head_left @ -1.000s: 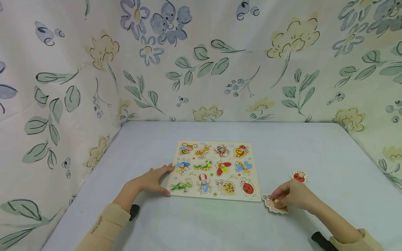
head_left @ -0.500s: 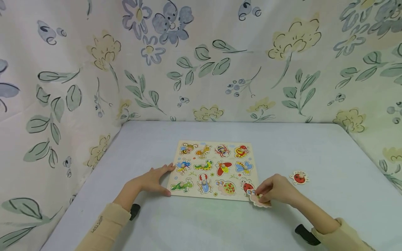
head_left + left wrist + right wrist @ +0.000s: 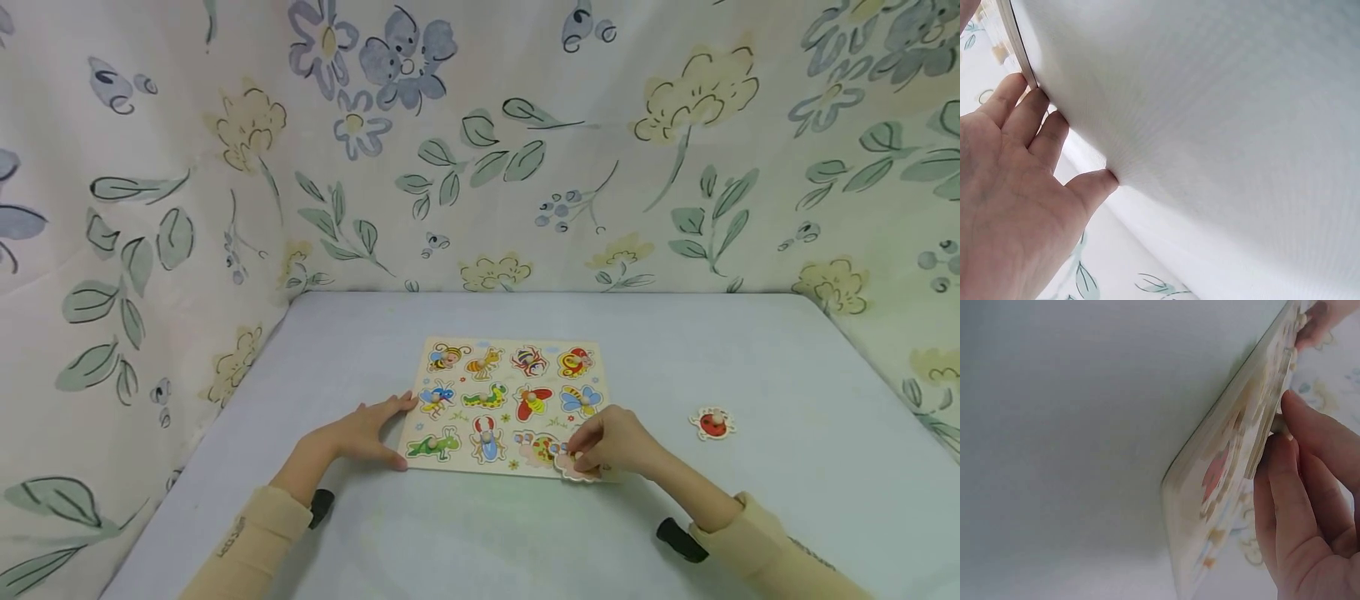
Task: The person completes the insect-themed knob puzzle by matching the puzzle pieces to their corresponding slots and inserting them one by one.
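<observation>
A wooden peg puzzle board (image 3: 495, 468) with insect pictures lies flat on the table. My left hand (image 3: 367, 433) rests at its left edge, fingers spread and fairly straight; in the left wrist view, fingertips (image 3: 1038, 94) touch the board's side. My right hand (image 3: 618, 442) pinches the knob of a snail puzzle piece (image 3: 567, 468) between thumb and fingers. That piece is over the board's lower right, partly covering the printed snail (image 3: 536, 446). In the right wrist view, the piece (image 3: 1266, 431) is tilted and held above the board; my hand hides the board's ladybug spot in the head view.
A ladybug puzzle piece (image 3: 712, 425) with a knob lies on the white table (image 3: 450, 542), right of the board. Several knobbed pieces, such as the caterpillar (image 3: 486, 396) and the beetle (image 3: 488, 439), sit in the board. Floral cloth (image 3: 480, 167) hangs behind and at the sides.
My right hand has carried the snail piece leftward from the table beside the board to over its lower right part. My left hand has stayed at the board's left edge.
</observation>
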`<state>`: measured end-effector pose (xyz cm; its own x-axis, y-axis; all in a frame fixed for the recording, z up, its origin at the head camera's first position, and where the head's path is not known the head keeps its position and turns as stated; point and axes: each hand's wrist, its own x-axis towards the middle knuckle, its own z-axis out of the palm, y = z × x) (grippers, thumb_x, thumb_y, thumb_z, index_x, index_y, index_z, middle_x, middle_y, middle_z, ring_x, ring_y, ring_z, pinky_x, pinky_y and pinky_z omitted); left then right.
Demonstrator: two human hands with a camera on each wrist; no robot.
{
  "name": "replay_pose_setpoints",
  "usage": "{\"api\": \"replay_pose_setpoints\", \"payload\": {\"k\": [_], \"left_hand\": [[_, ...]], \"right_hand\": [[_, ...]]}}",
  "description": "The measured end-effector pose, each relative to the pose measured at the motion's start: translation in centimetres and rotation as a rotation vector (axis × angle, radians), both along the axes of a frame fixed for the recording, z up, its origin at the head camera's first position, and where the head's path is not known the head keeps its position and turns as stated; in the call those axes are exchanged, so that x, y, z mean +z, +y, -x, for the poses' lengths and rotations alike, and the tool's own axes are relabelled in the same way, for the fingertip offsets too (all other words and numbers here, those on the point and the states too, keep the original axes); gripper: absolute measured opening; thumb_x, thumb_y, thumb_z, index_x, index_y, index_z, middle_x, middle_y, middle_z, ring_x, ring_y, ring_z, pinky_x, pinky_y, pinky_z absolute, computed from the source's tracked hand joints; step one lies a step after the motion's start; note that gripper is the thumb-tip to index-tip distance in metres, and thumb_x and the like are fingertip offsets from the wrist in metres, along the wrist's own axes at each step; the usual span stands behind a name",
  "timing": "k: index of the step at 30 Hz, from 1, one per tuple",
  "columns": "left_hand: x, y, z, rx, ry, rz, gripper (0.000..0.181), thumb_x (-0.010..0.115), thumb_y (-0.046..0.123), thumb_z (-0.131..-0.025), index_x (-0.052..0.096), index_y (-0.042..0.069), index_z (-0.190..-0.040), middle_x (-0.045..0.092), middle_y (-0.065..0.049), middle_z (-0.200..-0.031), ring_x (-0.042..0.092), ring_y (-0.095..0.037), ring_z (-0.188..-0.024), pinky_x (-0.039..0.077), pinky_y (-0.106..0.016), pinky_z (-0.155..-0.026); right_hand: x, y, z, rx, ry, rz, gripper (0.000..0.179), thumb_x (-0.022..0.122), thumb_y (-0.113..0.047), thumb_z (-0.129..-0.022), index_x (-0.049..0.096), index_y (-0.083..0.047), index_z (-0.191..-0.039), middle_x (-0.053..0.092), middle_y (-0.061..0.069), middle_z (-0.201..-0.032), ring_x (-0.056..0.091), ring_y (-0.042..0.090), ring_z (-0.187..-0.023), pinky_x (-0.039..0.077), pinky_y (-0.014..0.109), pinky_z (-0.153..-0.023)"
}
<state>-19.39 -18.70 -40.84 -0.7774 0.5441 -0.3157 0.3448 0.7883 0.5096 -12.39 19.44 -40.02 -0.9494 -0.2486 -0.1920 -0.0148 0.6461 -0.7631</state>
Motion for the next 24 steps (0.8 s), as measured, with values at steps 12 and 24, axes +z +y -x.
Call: {"api": "replay_pose_setpoints", "payload": {"k": [12, 24], "left_hand": [[0.0, 0.0, 0.0, 0.003, 0.002, 0.002, 0.097, 0.083, 0.037, -0.074, 0.034, 0.004, -0.15, 0.024, -0.017, -0.158, 0.02, -0.04, -0.144, 0.009, -0.066, -0.113], [-0.3, -0.2, 0.2, -0.002, 0.0, -0.003, 0.096, 0.083, 0.038, -0.073, 0.035, 0.005, -0.15, 0.024, -0.016, -0.158, 0.02, -0.039, -0.144, 0.009, -0.067, -0.113]], "right_hand": [[0.0, -2.9, 1.4, -0.011, 0.02, -0.007, 0.013, 0.085, -0.001, -0.069, 0.077, -0.008, -0.077, 0.067, -0.004, -0.071, 0.056, 0.011, -0.068, 0.048, 0.025, -0.06], [-0.2, -4.3, 2.2, -0.008, 0.02, 0.018, 0.012, 0.082, 0.003, -0.07, 0.076, -0.006, -0.075, 0.066, -0.003, -0.067, 0.054, 0.011, -0.064, 0.048, 0.024, -0.055]]}}
